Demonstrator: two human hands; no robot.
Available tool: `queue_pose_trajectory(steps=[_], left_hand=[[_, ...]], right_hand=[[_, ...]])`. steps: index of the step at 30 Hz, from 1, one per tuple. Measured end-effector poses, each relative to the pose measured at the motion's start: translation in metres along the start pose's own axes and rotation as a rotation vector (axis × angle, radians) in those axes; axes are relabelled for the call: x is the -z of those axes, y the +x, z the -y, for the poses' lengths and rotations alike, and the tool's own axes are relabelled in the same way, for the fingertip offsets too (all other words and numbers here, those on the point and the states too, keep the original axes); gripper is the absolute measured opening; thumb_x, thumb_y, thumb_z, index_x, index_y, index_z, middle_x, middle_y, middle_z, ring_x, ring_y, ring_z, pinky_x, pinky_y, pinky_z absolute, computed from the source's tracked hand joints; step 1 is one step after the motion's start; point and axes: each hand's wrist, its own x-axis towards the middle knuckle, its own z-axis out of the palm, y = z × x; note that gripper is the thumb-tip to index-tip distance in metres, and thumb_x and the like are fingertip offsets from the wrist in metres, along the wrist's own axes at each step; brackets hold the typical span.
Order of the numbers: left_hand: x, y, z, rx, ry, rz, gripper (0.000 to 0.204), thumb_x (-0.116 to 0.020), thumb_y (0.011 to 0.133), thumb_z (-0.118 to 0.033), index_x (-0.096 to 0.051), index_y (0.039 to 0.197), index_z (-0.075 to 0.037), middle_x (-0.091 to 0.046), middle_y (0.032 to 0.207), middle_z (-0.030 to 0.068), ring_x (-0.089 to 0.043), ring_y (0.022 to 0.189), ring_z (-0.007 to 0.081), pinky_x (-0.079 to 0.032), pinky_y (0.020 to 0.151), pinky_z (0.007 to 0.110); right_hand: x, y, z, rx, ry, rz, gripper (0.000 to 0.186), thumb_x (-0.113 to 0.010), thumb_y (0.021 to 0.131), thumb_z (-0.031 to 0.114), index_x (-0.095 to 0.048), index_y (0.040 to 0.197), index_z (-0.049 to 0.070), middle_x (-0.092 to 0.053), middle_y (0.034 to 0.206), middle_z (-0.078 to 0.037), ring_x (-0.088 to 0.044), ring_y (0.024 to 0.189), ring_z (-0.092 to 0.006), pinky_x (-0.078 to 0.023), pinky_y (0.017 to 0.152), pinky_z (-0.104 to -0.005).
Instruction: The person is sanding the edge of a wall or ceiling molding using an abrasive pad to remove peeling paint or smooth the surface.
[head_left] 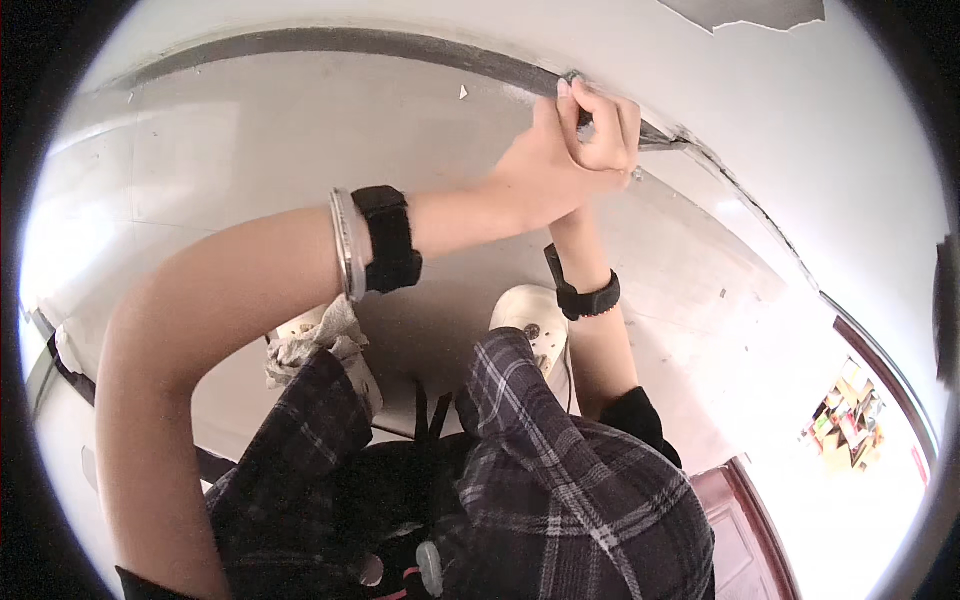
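Note:
Both my hands are together at the foot of the white wall (760, 110). My left hand (565, 160) crosses over in front, its fingers curled around something small and dark (585, 122) that I cannot make out. A dark green bit (570, 76) shows at the fingertips, close to the dark skirting strip. My right hand (577, 222) lies behind the left one, so its fingers are mostly hidden. A grey crumpled cloth (318, 345) rests over my left shoe, beside the knee. On the left wrist are a silver bangle (347, 245) and a black strap (388, 238); another black strap (590, 298) circles the right wrist.
Pale floor tiles (250, 130) stretch ahead, with small white scraps (463, 92) on them. My light clogs (530, 318) stand below the hands. To the right is an opening with a heap of coloured boxes (848, 425); a reddish panelled door (740, 530) is nearer.

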Motion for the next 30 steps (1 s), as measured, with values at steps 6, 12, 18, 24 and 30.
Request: queue_pose_trajectory(steps=[6, 12, 18, 24, 30], left_hand=[[0.01, 0.001, 0.012, 0.042, -0.132, -0.038, 0.075, -0.072, 0.075, -0.032, -0.028, 0.116, 0.013, -0.046, 0.11, 0.0203, -0.048, 0.11, 0.0246, -0.042, 0.089, 0.033], [-0.001, -0.003, 0.003, 0.042, -0.108, -0.04, 0.068, -0.069, 0.075, -0.029, -0.029, 0.11, 0.014, -0.047, 0.109, 0.0227, -0.052, 0.106, 0.026, -0.046, 0.083, 0.033], [0.034, 0.0, 0.028, 0.101, -0.229, 0.045, 0.068, -0.07, 0.075, -0.025, -0.03, 0.116, 0.012, -0.046, 0.109, 0.0196, -0.048, 0.11, 0.0247, -0.043, 0.088, 0.033], [0.0, 0.0, 0.014, -0.031, 0.014, -0.081, 0.065, -0.068, 0.076, -0.023, -0.03, 0.115, 0.012, -0.046, 0.109, 0.0186, -0.048, 0.108, 0.0241, -0.043, 0.088, 0.033], [0.019, -0.006, 0.006, 0.074, -0.156, 0.008, 0.07, -0.07, 0.075, -0.028, -0.029, 0.116, 0.011, -0.044, 0.11, 0.0186, -0.046, 0.11, 0.0232, -0.041, 0.09, 0.033]], right_hand=[[-0.003, 0.006, 0.005, 0.0, 0.098, 0.117, 0.011, -0.071, 0.073, 0.001, -0.064, 0.082, 0.004, -0.058, 0.08, -0.006, -0.057, 0.067, -0.0168, -0.046, 0.056, -0.0266], [0.0, -0.002, 0.007, -0.115, 0.074, 0.04, 0.01, -0.066, 0.076, 0.001, -0.058, 0.083, 0.002, -0.052, 0.08, -0.009, -0.054, 0.071, -0.0229, -0.044, 0.06, -0.0318], [-0.01, -0.001, 0.016, -0.036, 0.151, 0.172, 0.011, -0.067, 0.076, 0.001, -0.057, 0.081, 0.0, -0.052, 0.079, -0.009, -0.053, 0.069, -0.0223, -0.042, 0.057, -0.032], [-0.001, 0.004, 0.009, -0.083, 0.098, 0.074, 0.011, -0.066, 0.074, -0.001, -0.059, 0.083, 0.001, -0.051, 0.079, -0.008, -0.052, 0.068, -0.024, -0.042, 0.056, -0.0335], [-0.011, 0.001, 0.009, 0.022, 0.12, 0.125, 0.01, -0.066, 0.075, 0.0, -0.059, 0.082, 0.001, -0.052, 0.079, -0.008, -0.054, 0.067, -0.0237, -0.043, 0.056, -0.0324]])
